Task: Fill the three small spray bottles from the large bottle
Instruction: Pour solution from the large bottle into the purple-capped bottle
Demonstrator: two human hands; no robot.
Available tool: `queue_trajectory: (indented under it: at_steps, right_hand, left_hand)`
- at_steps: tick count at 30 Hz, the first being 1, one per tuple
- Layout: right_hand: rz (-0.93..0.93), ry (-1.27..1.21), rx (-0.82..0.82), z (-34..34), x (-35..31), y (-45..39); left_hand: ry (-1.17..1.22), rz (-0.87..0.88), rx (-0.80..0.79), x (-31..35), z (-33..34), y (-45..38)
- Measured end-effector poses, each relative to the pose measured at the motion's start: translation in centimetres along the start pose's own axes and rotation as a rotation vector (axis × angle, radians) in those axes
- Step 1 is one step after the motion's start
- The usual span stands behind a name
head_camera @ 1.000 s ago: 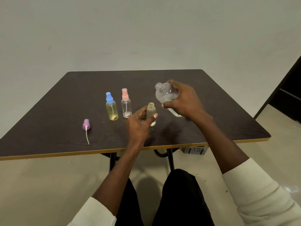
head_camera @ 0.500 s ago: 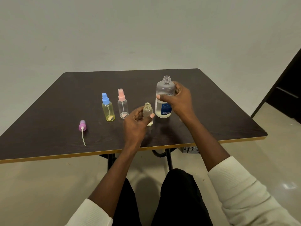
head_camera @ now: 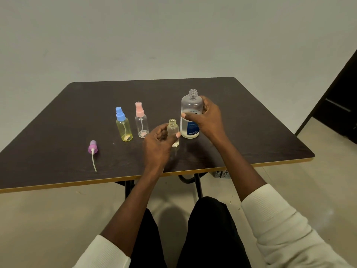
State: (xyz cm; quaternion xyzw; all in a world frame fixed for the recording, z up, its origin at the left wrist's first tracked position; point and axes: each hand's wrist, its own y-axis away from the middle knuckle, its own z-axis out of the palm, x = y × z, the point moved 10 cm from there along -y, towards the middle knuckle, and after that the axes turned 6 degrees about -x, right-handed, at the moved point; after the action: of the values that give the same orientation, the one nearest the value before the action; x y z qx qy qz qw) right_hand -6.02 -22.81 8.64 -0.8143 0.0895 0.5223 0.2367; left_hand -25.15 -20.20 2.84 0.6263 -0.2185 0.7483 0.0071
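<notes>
The large clear bottle [head_camera: 190, 113], uncapped and with a blue label, stands upright on the dark table [head_camera: 251, 136]. My right hand [head_camera: 204, 117] grips its body. Just left of it stands a small open bottle [head_camera: 172, 129] without a spray top, and my left hand [head_camera: 159, 146] holds it between thumb and fingers. A yellow bottle with a blue spray cap [head_camera: 123, 125] and a clear bottle with a pink spray cap [head_camera: 141, 120] stand further left. A loose purple spray cap [head_camera: 93, 148] with its white tube lies at the front left.
The table's yellow front edge [head_camera: 96, 181] runs close to my knees. A dark door or cabinet [head_camera: 342, 105] stands at the right. A small white grid-like object [head_camera: 222, 173] lies on the floor under the table.
My right hand has tipped the large bottle back from a tilt over the small open bottle to upright and set it down on the table. My left hand stayed on the small bottle.
</notes>
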Motion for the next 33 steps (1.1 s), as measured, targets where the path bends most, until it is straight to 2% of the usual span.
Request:
queue_trajectory:
  at_steps: [7, 11, 13, 16, 18, 23, 29, 33]
  right_hand:
    - [0.041, -0.031, -0.115, -0.5, 0.5, 0.7]
    - [0.088, -0.097, 0.076, -5.0, 1.8, 1.8]
    - [0.094, 0.014, 0.149, -7.0, 2.3, 2.2]
    - [0.2, 0.3, 0.078, -7.5, 4.1, 2.3]
    - [0.249, 0.401, 0.048, -7.2, 4.8, 2.6]
    - [0.069, 0.369, 0.158, -6.8, 2.4, 4.2]
    - [-0.122, 0.16, 0.089, -2.4, -0.1, 6.6]
    - [-0.108, 0.108, 0.005, 0.7, 0.1, 7.0]
  left_hand:
    - [-0.014, 0.001, -0.017, -0.4, 0.0, -0.2]
    - [-0.048, -0.007, -0.03, -0.9, 0.0, -0.4]
    - [-0.075, -0.011, -0.04, -1.1, 0.1, -0.5]
    - [-0.098, -0.027, -0.048, -1.4, 0.2, -0.6]
    - [-0.101, -0.04, -0.052, -1.5, 0.3, -0.6]
    - [-0.097, -0.052, -0.051, -1.7, 0.3, -0.5]
    - [-0.108, -0.048, -0.058, -1.9, 0.3, -0.5]
    - [-0.127, -0.025, -0.064, -1.5, 0.3, -0.3]
